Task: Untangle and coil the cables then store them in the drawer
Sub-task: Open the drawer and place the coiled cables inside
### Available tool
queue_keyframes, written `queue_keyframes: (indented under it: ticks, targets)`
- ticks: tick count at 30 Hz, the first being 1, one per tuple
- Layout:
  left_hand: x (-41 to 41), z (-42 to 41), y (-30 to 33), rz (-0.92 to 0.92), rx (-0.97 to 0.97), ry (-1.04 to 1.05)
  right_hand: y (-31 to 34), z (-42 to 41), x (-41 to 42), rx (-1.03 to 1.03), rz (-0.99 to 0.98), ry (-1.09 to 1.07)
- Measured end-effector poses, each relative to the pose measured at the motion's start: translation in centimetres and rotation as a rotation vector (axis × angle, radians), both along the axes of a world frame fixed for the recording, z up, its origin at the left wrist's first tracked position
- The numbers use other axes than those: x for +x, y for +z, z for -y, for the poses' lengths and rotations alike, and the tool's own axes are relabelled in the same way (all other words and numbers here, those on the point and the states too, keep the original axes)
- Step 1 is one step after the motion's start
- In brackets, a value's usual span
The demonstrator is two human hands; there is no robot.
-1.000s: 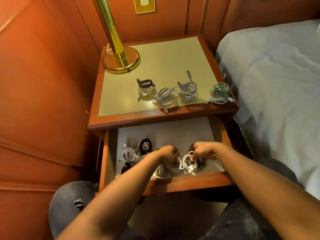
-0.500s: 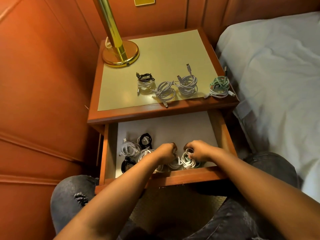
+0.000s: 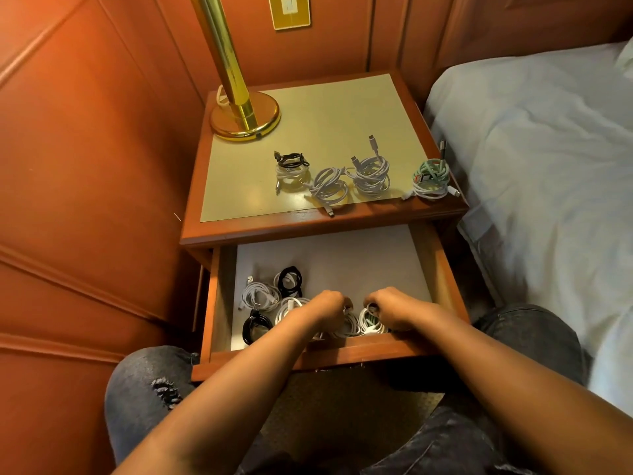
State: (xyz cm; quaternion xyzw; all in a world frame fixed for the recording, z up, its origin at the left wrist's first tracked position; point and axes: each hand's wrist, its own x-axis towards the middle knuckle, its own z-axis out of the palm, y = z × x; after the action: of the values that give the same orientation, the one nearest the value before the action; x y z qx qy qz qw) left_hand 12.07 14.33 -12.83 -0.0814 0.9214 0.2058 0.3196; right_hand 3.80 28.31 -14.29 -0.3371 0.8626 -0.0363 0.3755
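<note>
At the lower centre of the frame, both forearms reach over the front rail of the open wooden drawer (image 3: pixel 219 303). The left hand (image 3: pixel 327 305) and right hand (image 3: pixel 390 308) sit close together, knuckles up and fingers curled down into the white coiled cables (image 3: pixel 346 329) at the drawer's front. Each appears to grip a coil, though the fingertips are hidden. This posture suggests the coils are being set down or packed tightly against the front rail.

To the left in the drawer lie a black coiled cable (image 3: pixel 255 329), a white coil with a USB plug (image 3: pixel 258 294) and a second black coil (image 3: pixel 290 281). The pale drawer floor behind the hands is unoccupied, leaving room for further coils.

Higher in the frame, on the table (image 3: pixel 308 132), four coiled bundles (image 3: pixel 370 173) wait in a row near the front edge; the green and white bundle (image 3: pixel 431 176) sits close to the right-hand corner. A brass lamp base (image 3: pixel 245 118) stands at the far left.
</note>
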Motion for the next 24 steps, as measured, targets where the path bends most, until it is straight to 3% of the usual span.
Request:
queue_keyframes:
  ticks: [9, 17, 24]
  targets:
    - [0.7, 0.5, 1.1, -0.069, 0.038, 0.163, 2.8, -0.4, 0.3, -0.115, 0.015, -0.148]
    - [0.4, 2.9, 7.6, -0.405, 0.099, 0.409, 9.8, 1.1, 0.3, -0.394, -0.143, -0.251]
    - [-1.7, 6.9, 13.7, -0.610, 0.422, 0.796, 16.8, 6.5, -2.0, -0.631, -0.224, -0.289]
